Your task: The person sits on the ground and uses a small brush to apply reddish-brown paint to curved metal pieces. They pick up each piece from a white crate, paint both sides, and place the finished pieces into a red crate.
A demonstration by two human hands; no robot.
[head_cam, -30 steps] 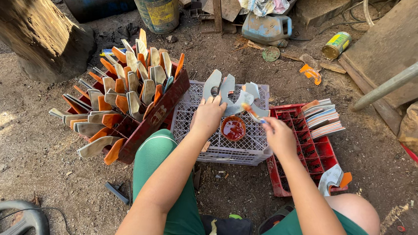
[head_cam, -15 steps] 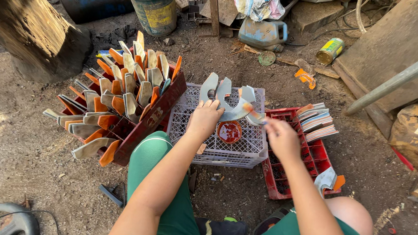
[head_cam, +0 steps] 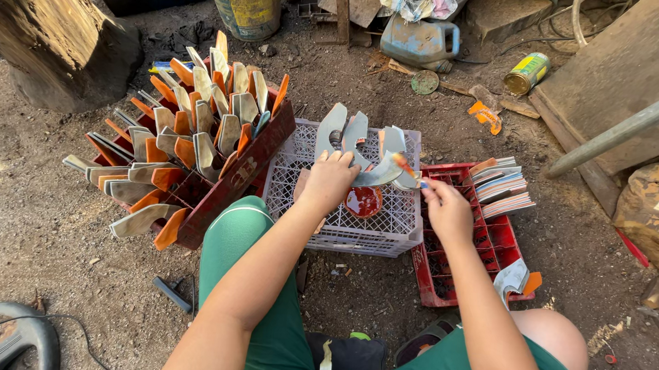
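Note:
My left hand [head_cam: 330, 179] holds a curved grey metal blade [head_cam: 380, 173] flat over a white plastic crate [head_cam: 342, 235]. My right hand [head_cam: 446, 211] grips a small brush [head_cam: 407, 167] whose orange-red tip touches the blade's right end. A small round cup of red paint [head_cam: 363, 201] sits on the crate just below the blade. Several more grey blades [head_cam: 333, 128] stand at the crate's far edge. To the left, a dark red crate [head_cam: 234, 179] is packed with blades with orange-painted ends [head_cam: 196, 123].
A red crate [head_cam: 486, 244] at the right carries stacked blades [head_cam: 501, 184], and one blade [head_cam: 514, 276] leans on its near corner. A log [head_cam: 49, 31], a bucket [head_cam: 245, 1], a blue jerrycan [head_cam: 422, 38], a tin can [head_cam: 527, 71] and a metal pipe [head_cam: 623, 127] lie around on the dirt.
Both hands stay on the blade over the white crate. The brush tip has shifted slightly along the blade's right end. My head has moved a little.

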